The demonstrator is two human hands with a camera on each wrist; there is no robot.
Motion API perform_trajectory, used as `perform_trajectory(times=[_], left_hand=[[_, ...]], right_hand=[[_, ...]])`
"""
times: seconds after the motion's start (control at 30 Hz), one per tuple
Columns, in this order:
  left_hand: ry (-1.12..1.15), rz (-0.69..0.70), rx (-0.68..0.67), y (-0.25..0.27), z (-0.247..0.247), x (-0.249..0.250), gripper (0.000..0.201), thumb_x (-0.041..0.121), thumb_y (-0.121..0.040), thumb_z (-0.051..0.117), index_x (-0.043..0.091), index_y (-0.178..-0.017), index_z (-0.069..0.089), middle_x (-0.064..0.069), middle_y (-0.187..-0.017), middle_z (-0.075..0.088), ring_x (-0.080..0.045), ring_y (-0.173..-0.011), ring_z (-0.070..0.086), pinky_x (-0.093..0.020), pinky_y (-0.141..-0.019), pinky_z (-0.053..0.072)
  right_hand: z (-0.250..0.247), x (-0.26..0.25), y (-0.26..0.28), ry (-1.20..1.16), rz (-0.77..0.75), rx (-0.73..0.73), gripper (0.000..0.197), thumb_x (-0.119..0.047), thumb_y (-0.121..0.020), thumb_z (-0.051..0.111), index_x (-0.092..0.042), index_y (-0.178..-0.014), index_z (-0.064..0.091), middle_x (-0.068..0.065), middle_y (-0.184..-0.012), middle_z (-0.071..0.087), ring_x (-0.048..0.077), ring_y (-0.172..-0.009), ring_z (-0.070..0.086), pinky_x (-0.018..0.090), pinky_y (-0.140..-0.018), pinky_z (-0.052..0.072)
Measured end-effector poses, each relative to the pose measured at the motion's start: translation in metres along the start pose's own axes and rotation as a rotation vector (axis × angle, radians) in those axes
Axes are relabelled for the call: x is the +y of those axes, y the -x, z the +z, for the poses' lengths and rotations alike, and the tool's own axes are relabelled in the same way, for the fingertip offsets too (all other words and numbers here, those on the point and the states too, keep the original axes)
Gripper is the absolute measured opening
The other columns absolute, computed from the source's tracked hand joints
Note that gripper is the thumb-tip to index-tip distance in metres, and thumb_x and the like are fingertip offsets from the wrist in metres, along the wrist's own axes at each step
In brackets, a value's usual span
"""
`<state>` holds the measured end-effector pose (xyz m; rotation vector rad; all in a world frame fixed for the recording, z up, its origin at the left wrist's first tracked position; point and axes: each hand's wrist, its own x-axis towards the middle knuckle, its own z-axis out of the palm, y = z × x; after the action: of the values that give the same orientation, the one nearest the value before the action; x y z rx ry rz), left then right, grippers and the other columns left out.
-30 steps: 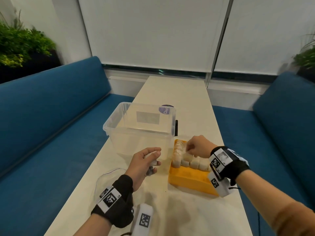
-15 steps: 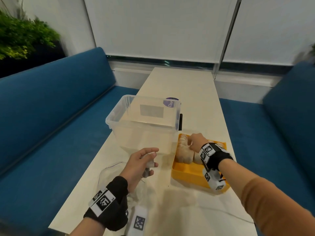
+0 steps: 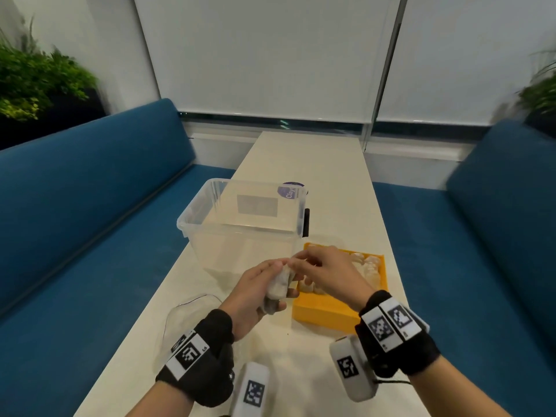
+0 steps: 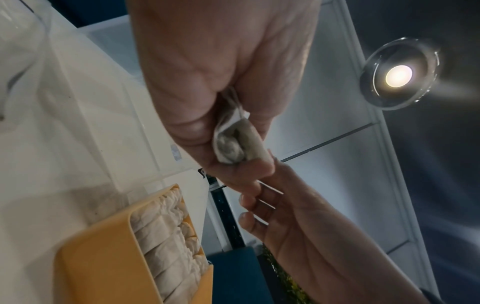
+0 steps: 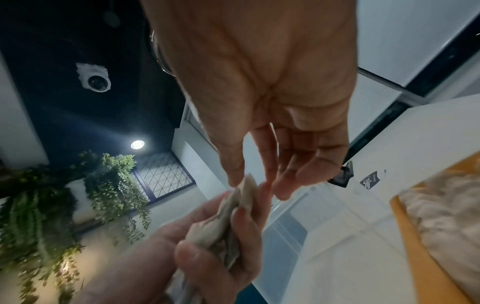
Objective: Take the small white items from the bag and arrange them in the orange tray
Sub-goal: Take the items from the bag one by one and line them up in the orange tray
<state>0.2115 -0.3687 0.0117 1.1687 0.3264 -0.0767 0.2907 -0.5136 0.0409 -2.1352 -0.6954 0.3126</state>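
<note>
My left hand [image 3: 275, 291] grips a small bunch of white sachets [image 3: 278, 285] above the table, just left of the orange tray [image 3: 323, 311]. The bunch shows folded between thumb and fingers in the left wrist view [image 4: 231, 144]. My right hand [image 3: 293, 263] has its thumb and forefinger pinching the top sachet [image 5: 248, 183] of that bunch. Rows of white sachets [image 3: 368, 267] fill the tray's far part, also seen in the left wrist view [image 4: 168, 236]. The clear bag [image 3: 186, 314] lies flat on the table beside my left wrist.
A clear plastic bin [image 3: 240, 224] stands right behind my hands, touching the tray's far left corner. The narrow white table [image 3: 307, 164] runs away from me between two blue benches [image 3: 90, 224]. Plants stand at both far corners.
My right hand left the tray and came left to the bunch held by my left hand. The left hand rose a little and tilted toward it.
</note>
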Motion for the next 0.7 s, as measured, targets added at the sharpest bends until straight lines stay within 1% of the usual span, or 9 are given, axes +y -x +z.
perform_trajectory(times=[0.03,0.1,0.2,0.3,0.37,0.47,0.57,0.63,0.7], left_hand=[[-0.006,0.0,-0.01,0.0,0.002,0.0,0.028,0.026,-0.099,0.05,0.012,-0.12,0.062,-0.013,-0.107,0.072,-0.022,-0.079,0.067,-0.022,-0.05,0.049],[-0.037,0.005,-0.017,0.001,0.004,0.0,0.027,0.022,-0.095,0.058,0.011,-0.12,0.061,-0.015,-0.109,0.071,-0.021,-0.08,0.068,-0.022,-0.052,0.05],[-0.056,0.012,-0.031,0.002,0.004,0.0,0.027,0.012,-0.091,0.064,0.013,-0.118,0.061,-0.018,-0.11,0.071,-0.023,-0.086,0.068,-0.021,-0.055,0.051],[-0.056,0.02,-0.068,0.003,0.004,0.001,0.026,0.009,-0.093,0.059,0.011,-0.119,0.062,-0.017,-0.114,0.07,-0.021,-0.089,0.068,-0.022,-0.059,0.052],[-0.067,0.026,-0.066,0.003,0.004,0.003,0.025,0.007,-0.095,0.055,0.011,-0.118,0.062,-0.012,-0.112,0.072,-0.017,-0.087,0.069,-0.022,-0.062,0.052],[-0.029,0.031,-0.059,0.001,0.003,0.007,0.024,0.004,-0.096,0.051,0.01,-0.116,0.064,-0.009,-0.107,0.073,-0.015,-0.083,0.068,-0.022,-0.062,0.053],[0.051,0.005,-0.07,0.001,0.005,0.012,0.022,0.011,-0.093,0.057,0.012,-0.115,0.063,-0.008,-0.105,0.068,-0.014,-0.079,0.065,-0.022,-0.061,0.053],[0.085,-0.026,-0.095,0.001,0.01,0.014,0.03,0.022,-0.089,0.062,0.012,-0.117,0.061,-0.008,-0.105,0.065,-0.013,-0.076,0.063,-0.022,-0.061,0.052],[0.121,-0.047,-0.116,0.001,0.015,0.014,0.037,0.03,-0.088,0.061,0.01,-0.119,0.06,-0.008,-0.102,0.064,-0.013,-0.074,0.061,-0.022,-0.059,0.051]], right_hand=[[0.001,0.001,0.002,-0.033,0.009,0.012,0.02,-0.031,-0.088,0.063,-0.014,-0.095,0.07,-0.004,-0.072,0.068,-0.002,-0.055,0.059,0.009,-0.049,0.041],[0.0,0.003,0.006,-0.074,0.011,0.046,0.013,-0.023,-0.085,0.066,-0.011,-0.088,0.072,-0.004,-0.07,0.067,-0.004,-0.055,0.057,0.009,-0.05,0.04],[-0.007,0.004,0.011,-0.083,0.021,0.067,0.009,-0.018,-0.084,0.066,-0.015,-0.077,0.071,-0.005,-0.066,0.066,-0.002,-0.058,0.058,0.013,-0.055,0.041],[-0.016,0.001,0.012,-0.163,0.037,0.129,0.008,-0.015,-0.087,0.063,-0.013,-0.082,0.069,0.004,-0.076,0.071,0.01,-0.067,0.065,0.021,-0.061,0.049],[-0.024,-0.003,0.012,-0.266,0.033,0.162,0.008,-0.014,-0.089,0.06,-0.009,-0.089,0.066,0.006,-0.082,0.072,0.012,-0.069,0.069,0.024,-0.062,0.051],[-0.034,-0.008,0.014,-0.373,0.02,0.171,0.01,-0.014,-0.09,0.06,-0.006,-0.093,0.065,0.009,-0.083,0.073,0.014,-0.07,0.07,0.025,-0.063,0.052],[-0.043,-0.012,0.014,-0.371,0.0,0.146,0.009,-0.014,-0.09,0.061,-0.007,-0.094,0.065,0.01,-0.083,0.072,0.014,-0.069,0.068,0.023,-0.062,0.052],[-0.049,-0.016,0.013,-0.344,-0.018,0.13,0.008,-0.014,-0.09,0.06,-0.009,-0.095,0.066,0.008,-0.085,0.072,0.013,-0.07,0.066,0.026,-0.065,0.052],[-0.054,-0.019,0.013,-0.316,-0.034,0.111,0.008,-0.013,-0.09,0.061,-0.011,-0.095,0.066,0.006,-0.086,0.072,0.013,-0.071,0.066,0.028,-0.069,0.054]])
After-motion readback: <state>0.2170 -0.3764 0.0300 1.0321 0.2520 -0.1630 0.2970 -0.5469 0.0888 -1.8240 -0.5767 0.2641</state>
